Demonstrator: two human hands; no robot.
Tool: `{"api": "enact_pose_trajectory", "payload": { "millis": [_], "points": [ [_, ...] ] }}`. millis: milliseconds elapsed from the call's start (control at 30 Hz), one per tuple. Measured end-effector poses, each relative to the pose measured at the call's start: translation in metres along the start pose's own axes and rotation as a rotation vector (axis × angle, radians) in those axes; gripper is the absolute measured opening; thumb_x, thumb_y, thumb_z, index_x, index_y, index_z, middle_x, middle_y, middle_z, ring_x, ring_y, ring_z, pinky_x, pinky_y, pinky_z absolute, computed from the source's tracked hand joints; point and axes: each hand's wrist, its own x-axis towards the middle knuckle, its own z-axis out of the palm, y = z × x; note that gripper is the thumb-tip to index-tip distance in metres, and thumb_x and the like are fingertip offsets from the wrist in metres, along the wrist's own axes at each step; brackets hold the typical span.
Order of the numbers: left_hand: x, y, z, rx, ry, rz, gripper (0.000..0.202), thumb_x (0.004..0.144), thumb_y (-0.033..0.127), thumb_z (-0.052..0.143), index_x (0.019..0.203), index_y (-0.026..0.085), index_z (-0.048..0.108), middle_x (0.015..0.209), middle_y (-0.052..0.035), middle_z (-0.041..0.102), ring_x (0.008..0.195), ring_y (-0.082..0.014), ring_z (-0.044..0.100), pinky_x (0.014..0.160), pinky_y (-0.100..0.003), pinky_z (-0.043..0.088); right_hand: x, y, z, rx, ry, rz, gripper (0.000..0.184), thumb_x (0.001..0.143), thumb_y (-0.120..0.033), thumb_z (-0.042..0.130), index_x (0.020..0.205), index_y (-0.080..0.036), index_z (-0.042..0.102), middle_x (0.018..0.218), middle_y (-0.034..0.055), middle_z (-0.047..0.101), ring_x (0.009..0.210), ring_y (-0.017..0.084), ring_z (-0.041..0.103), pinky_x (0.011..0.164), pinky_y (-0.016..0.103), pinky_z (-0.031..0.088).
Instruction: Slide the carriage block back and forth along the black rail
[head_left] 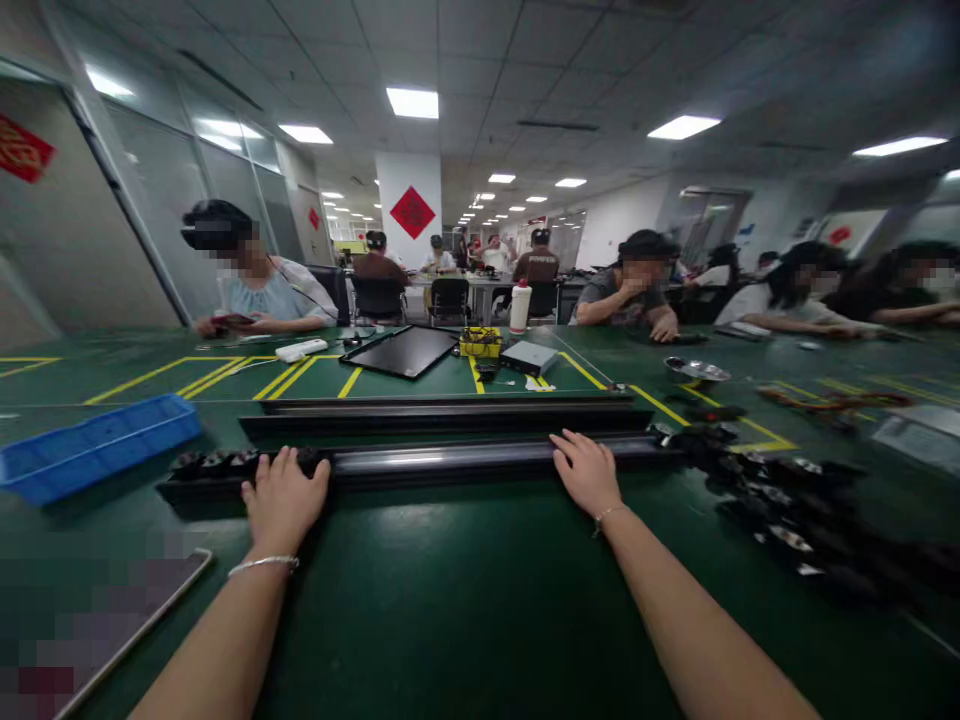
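Observation:
A long black channel with a shiny metallic strip (450,457) lies crosswise in front of me on the green table. My left hand (286,500) rests near its left end, fingers spread over small black parts (214,462) that sit in a row there. Further right, my right hand (589,470) lies with its fingertips on the channel's edge, fingers extended. Neither hand is closed around anything. Just behind runs a second long black bar (442,412). A blurred heap of black parts with metal bits (787,500) lies beyond my right hand.
A blue divided tray (105,445) stands at the left. Toward the back are a flat black panel (405,350), a yellow box of wires (480,342), a grey box (529,357), a white bottle (520,308) and a metal bowl (696,371). Several people sit around the table.

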Motion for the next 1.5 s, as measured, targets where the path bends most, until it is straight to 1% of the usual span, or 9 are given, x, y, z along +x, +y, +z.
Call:
{"api": "enact_pose_trajectory", "payload": {
  "millis": [100, 233, 300, 533, 700, 867, 1033, 1200, 1500],
  "points": [
    [0.0, -0.007, -0.001, -0.002, -0.015, 0.055, 0.071, 0.079, 0.053, 0.019, 0.13, 0.006, 0.035, 0.139, -0.0125, 0.035, 0.13, -0.0283, 0.02, 0.104, -0.053, 0.017, -0.001, 0.0, 0.0, -0.009, 0.003, 0.002, 0.038, 0.084, -0.034, 0.034, 0.114, -0.029, 0.057, 0.126, 0.0012, 0.051, 0.117, 0.019, 0.04, 0.099, 0.043, 0.022],
    [0.001, -0.017, -0.002, 0.024, -0.06, 0.158, 0.069, 0.08, 0.054, 0.017, 0.132, 0.012, 0.035, 0.14, -0.0095, 0.034, 0.129, -0.0272, 0.025, 0.105, -0.055, 0.012, -0.001, 0.0, 0.0, -0.016, 0.0, 0.004, 0.038, 0.084, -0.034, 0.034, 0.114, -0.029, 0.056, 0.126, 0.001, 0.051, 0.117, 0.02, 0.04, 0.098, 0.043, 0.022],
    [0.002, -0.02, -0.003, 0.035, -0.07, 0.176, 0.067, 0.08, 0.054, 0.016, 0.131, 0.014, 0.036, 0.14, -0.009, 0.034, 0.129, -0.0269, 0.026, 0.105, -0.055, 0.012, -0.001, 0.0, -0.001, -0.02, -0.006, 0.004, 0.038, 0.084, -0.034, 0.033, 0.115, -0.03, 0.056, 0.127, 0.0007, 0.05, 0.117, 0.02, 0.04, 0.098, 0.043, 0.022],
    [0.007, -0.024, -0.004, 0.033, -0.115, 0.189, 0.064, 0.081, 0.053, 0.016, 0.131, 0.017, 0.037, 0.14, -0.0085, 0.033, 0.128, -0.0273, 0.027, 0.104, -0.057, 0.013, 0.0, 0.001, -0.001, -0.022, -0.025, 0.009, 0.04, 0.085, -0.036, 0.031, 0.116, -0.03, 0.055, 0.128, 0.0002, 0.049, 0.118, 0.019, 0.039, 0.099, 0.044, 0.021],
    [0.009, -0.027, -0.003, 0.028, -0.092, 0.224, 0.064, 0.081, 0.053, 0.018, 0.13, 0.016, 0.039, 0.138, -0.011, 0.036, 0.127, -0.0286, 0.03, 0.102, -0.056, 0.018, 0.0, 0.001, -0.001, -0.028, -0.035, 0.002, 0.04, 0.085, -0.036, 0.031, 0.117, -0.03, 0.055, 0.127, 0.0003, 0.049, 0.118, 0.02, 0.039, 0.099, 0.044, 0.021],
    [0.01, -0.026, -0.002, 0.035, -0.082, 0.229, 0.065, 0.081, 0.054, 0.018, 0.128, 0.017, 0.041, 0.137, -0.0112, 0.038, 0.126, -0.0284, 0.031, 0.101, -0.056, 0.021, -0.001, -0.001, -0.004, -0.027, -0.031, 0.011, 0.039, 0.085, -0.035, 0.031, 0.116, -0.031, 0.055, 0.128, 0.0003, 0.049, 0.118, 0.019, 0.039, 0.099, 0.044, 0.021],
    [0.012, -0.029, 0.0, 0.061, -0.099, 0.235, 0.062, 0.081, 0.053, 0.019, 0.128, 0.019, 0.042, 0.138, -0.0107, 0.037, 0.126, -0.0283, 0.031, 0.101, -0.056, 0.021, -0.001, 0.0, -0.003, -0.03, -0.026, 0.007, 0.039, 0.085, -0.035, 0.032, 0.116, -0.03, 0.055, 0.127, 0.0005, 0.05, 0.118, 0.019, 0.04, 0.099, 0.043, 0.022],
    [0.012, -0.03, 0.001, 0.059, -0.086, 0.242, 0.061, 0.08, 0.053, 0.021, 0.128, 0.021, 0.042, 0.137, -0.0105, 0.038, 0.125, -0.0289, 0.032, 0.101, -0.056, 0.021, 0.0, 0.0, -0.003, -0.021, -0.028, 0.004, 0.04, 0.085, -0.036, 0.031, 0.116, -0.03, 0.055, 0.128, 0.0007, 0.049, 0.118, 0.019, 0.039, 0.099, 0.044, 0.022],
    [0.011, -0.029, -0.002, 0.073, -0.102, 0.254, 0.061, 0.081, 0.052, 0.019, 0.129, 0.021, 0.041, 0.138, -0.0114, 0.037, 0.126, -0.0289, 0.031, 0.101, -0.056, 0.021, 0.001, 0.001, -0.001, -0.019, -0.037, 0.01, 0.04, 0.085, -0.036, 0.031, 0.117, -0.03, 0.054, 0.128, 0.0003, 0.049, 0.119, 0.019, 0.039, 0.099, 0.044, 0.022]
  ]
}}
